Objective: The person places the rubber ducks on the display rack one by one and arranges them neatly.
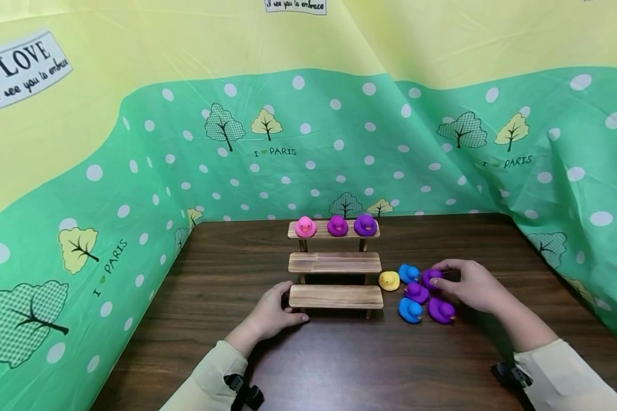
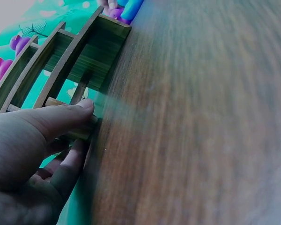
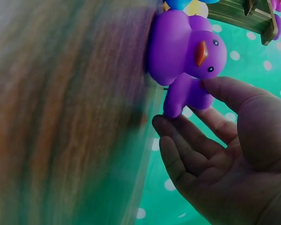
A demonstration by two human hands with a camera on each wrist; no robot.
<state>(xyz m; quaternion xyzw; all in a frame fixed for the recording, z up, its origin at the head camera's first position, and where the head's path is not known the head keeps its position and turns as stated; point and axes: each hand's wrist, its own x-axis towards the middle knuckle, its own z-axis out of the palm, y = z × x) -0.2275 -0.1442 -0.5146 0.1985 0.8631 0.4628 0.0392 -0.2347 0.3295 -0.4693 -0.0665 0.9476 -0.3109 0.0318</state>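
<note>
Apparent step: pickup; right hand (image 1: 469, 283) pinches rounded purple rubber-like duck (image 1: 430, 277), left hand (image 1: 272, 311) grips three-tier brown wooden stand (image 1: 335, 297); next likely needs lift to bare middle tier (image 1: 334, 262)

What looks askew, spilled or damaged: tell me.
Nothing stands out: the wooden rack stands level, three ducks sit upright on its top shelf, and the loose ducks beside it show no damage; I see no spill.

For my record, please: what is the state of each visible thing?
Three-tier wooden shelf: standing upright
Pink toy duck: upright, top tier
Top-tier purple ducks: upright
Yellow toy duck: upright on table
Blue ducks: on table
Two loose purple ducks: on table
Held purple duck: pinched in right grip
Left grip: holding shelf
</note>
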